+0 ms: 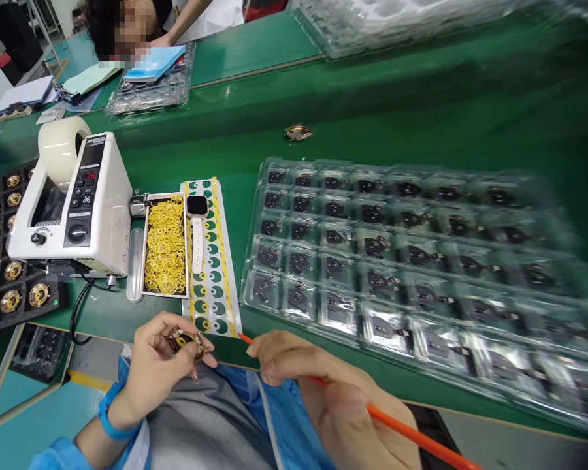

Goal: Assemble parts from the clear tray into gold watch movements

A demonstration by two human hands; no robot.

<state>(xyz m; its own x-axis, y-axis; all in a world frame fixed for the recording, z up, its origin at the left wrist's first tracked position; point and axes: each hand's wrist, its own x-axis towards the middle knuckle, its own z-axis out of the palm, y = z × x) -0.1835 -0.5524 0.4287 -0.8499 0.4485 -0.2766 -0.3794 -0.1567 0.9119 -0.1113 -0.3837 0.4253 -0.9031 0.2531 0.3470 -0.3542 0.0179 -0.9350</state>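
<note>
My left hand (159, 359), with a blue band at the wrist, pinches a small round gold-rimmed part (189, 343) with a dark and yellow face. My right hand (318, 378) is closed round a thin orange stick (406, 431). Its tip points left and ends a short way right of the round part, not touching it. Just beyond my hands lies a white sheet of yellow and green die-cut stickers (210, 274), with a watch (197, 215) on it. Left of the sheet, a box (187, 287) is full of thin yellow ring-shaped pieces (164, 248).
A white tape dispenser (120, 222) with a tape roll stands left, near a black foam tray (53, 307) of gold round parts. Clear plastic trays (255, 261) of black parts fill the right. One round part (298, 133) lies farther back. Across the bench is another person (176, 29).
</note>
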